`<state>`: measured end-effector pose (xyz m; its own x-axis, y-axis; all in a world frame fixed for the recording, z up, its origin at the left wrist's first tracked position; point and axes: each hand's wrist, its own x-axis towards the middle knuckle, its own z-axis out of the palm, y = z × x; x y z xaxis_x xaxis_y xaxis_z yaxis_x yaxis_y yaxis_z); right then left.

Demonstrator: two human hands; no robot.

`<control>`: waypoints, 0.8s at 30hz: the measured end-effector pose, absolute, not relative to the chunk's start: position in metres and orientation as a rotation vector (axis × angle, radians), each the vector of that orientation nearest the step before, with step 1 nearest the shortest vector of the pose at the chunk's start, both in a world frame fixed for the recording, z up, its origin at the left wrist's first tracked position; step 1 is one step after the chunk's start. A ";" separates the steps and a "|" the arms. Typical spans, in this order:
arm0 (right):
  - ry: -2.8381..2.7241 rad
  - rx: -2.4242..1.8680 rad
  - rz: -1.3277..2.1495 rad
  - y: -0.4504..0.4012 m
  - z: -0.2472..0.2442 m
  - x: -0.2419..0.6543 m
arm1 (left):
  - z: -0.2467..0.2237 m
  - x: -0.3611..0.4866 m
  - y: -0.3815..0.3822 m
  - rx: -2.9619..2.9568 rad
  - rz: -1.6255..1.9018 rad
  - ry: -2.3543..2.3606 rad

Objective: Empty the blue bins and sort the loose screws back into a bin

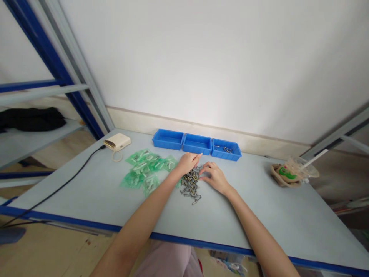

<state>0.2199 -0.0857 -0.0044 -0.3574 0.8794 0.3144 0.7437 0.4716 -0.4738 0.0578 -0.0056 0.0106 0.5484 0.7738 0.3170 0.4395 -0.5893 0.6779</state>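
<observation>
A loose pile of metal screws [190, 185] lies on the grey table between my two hands. My left hand [188, 162] is over the pile's upper left edge, its fingers close together; whatever they hold, if anything, is too small to make out. At the pile's right edge is my right hand [213, 176], its thumb and fingers curved and apart, with nothing visible between them. Behind the hands stand three blue bins in a row: the left bin [168, 139] and middle bin [197, 144] look empty, while the right bin [226, 149] holds a few screws.
Green plastic bags [144, 169] of small parts lie left of the pile. Farther left is a cream device [117, 141] with a black cable. A plastic cup [291, 169] with a straw sits in a brown holder at the right. A wall rises behind the table [273, 223].
</observation>
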 end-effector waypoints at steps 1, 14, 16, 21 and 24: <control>-2.196 -1.344 0.320 -0.085 -0.006 0.220 | 0.011 0.058 -0.006 2.256 0.816 0.978; -2.131 -1.392 0.377 -0.079 -0.009 0.234 | 0.014 0.060 -0.012 2.385 0.746 0.983; -1.950 -1.444 0.418 -0.076 -0.007 0.243 | 0.018 0.062 -0.017 2.433 0.728 0.914; -1.590 -1.550 0.576 -0.071 -0.005 0.261 | 0.021 0.070 -0.029 2.546 0.696 0.733; -1.568 -1.568 0.670 -0.073 -0.005 0.259 | 0.018 0.072 -0.030 2.568 0.700 0.724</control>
<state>0.2589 -0.0726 -0.0050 0.0903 0.9815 0.1689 0.5569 0.0908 -0.8256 0.0718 -0.0296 0.0184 0.7429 0.5660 0.3574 0.3763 -0.7947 0.4763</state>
